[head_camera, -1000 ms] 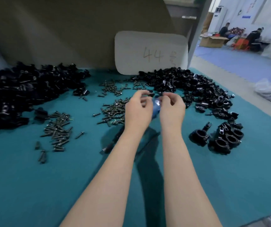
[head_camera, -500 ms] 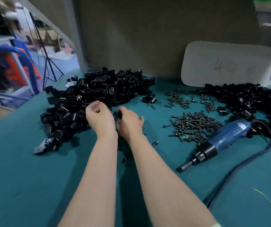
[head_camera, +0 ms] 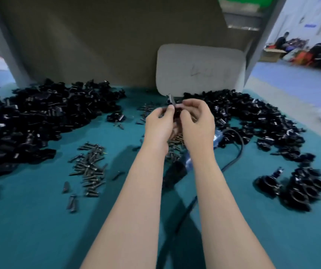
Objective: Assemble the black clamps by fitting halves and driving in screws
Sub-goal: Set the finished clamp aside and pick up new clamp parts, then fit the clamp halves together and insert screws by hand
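Both hands are raised over the middle of the surface (head_camera: 29, 220), toward its far edge. The left hand (head_camera: 159, 125) and the right hand (head_camera: 196, 123) meet around a pair of black clamp halves (head_camera: 172, 102). The fingers of each hand are curled in and pinch these pieces, and one narrow black end sticks up above the left fingertips. It is too blurred to tell whether the two halves are already seated together.

Judging by how things lie, the job is at an early stage. Only a small cluster of finished clamps (head_camera: 301, 189) sits by the right edge. A big heap of loose parts (head_camera: 39, 117) fills the far-left corner and runs down the left edge. A second heap (head_camera: 249, 113) spreads along the far right.

Plenty of screws (head_camera: 89, 167) lie scattered left of the forearms, with more under the hands. No screw can be seen in the held pair, so that step probably remains. The power screwdriver (head_camera: 175, 172) lies on the surface, mostly hidden beneath the forearms, and neither hand holds it. Its cable (head_camera: 237, 144) loops off to the right.
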